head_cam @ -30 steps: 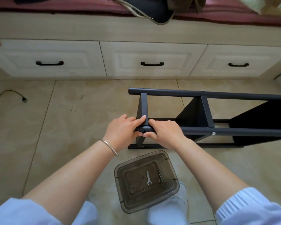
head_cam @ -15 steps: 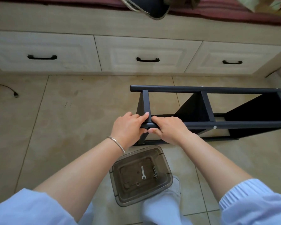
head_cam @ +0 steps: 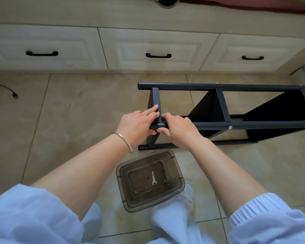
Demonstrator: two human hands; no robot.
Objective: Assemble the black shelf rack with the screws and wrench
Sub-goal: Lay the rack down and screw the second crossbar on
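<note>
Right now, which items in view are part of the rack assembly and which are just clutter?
Job:
- black shelf rack, on its side on the floor
- left hand and right hand, both gripping its near tube end
- wrench and a few small metal fittings in the clear bin

Lying about:
- cable on the tiles
- drawers behind

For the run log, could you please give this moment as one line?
both hands grip rack end | wrench in bin
</note>
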